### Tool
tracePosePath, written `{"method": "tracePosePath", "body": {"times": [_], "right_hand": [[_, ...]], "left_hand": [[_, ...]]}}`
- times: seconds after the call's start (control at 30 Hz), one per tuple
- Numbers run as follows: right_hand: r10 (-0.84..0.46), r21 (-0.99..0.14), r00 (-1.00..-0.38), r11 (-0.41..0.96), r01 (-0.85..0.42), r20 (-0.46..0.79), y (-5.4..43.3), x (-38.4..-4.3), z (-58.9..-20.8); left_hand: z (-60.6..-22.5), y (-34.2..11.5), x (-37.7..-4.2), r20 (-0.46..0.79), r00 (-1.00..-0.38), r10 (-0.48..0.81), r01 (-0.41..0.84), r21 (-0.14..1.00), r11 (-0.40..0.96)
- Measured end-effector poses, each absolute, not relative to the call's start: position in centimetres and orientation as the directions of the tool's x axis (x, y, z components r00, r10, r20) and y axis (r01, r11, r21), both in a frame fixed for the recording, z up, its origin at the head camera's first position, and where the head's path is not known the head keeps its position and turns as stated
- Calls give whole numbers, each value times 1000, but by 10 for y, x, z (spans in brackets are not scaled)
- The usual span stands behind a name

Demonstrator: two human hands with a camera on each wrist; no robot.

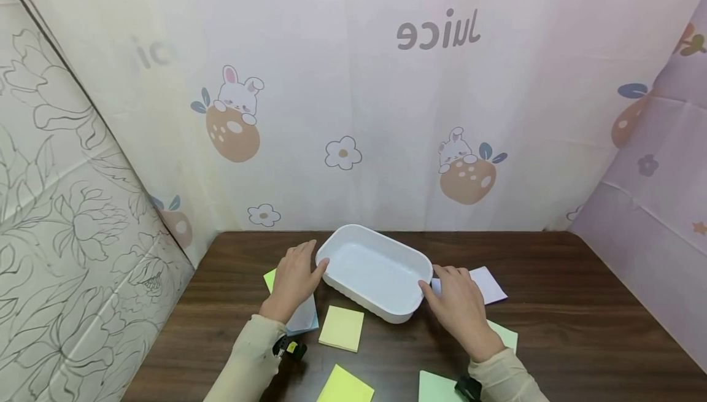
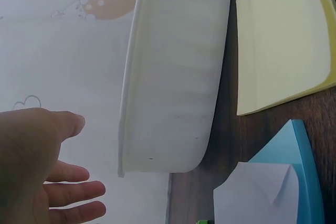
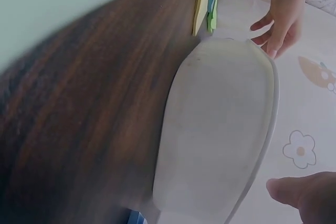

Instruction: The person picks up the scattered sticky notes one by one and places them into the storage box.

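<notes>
A white rectangular plastic tub, with rounded corners and nothing inside, sits at an angle near the table's back edge. My left hand is at its left end, thumb beside the rim and fingers loosely spread. In the left wrist view, a gap shows between those fingers and the tub wall. At the right end is my right hand, its thumb overlapping the rim in the head view. The right wrist view has that thumb extended beside the tub's rim; the other fingers are hidden there.
Sticky-note pads surround the tub: pale yellow in front, bright yellow nearer, and green at front right. Blue and lime ones lie by my left hand, lavender behind my right. A printed curtain hangs behind the table.
</notes>
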State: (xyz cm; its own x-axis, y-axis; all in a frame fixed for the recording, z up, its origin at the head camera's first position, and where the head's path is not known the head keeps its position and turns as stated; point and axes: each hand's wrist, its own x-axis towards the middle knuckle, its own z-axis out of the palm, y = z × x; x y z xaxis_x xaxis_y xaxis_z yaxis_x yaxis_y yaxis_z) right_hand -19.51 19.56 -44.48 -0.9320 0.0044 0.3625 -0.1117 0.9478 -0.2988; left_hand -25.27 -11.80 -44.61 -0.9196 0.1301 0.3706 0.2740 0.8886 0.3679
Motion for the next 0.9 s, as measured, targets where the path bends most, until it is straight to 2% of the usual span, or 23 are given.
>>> {"method": "tracePosePath", "body": {"times": [0.43, 0.9], "right_hand": [[-3, -309, -937, 944, -118, 349, 196, -196, -452], [-1, -308, -953, 946, -99, 302, 194, -198, -452]], "left_hand": [[-451, -114, -262, 348, -928, 133, 269, 380, 885], [-454, -113, -271, 317, -935, 162, 268, 326, 907]]}}
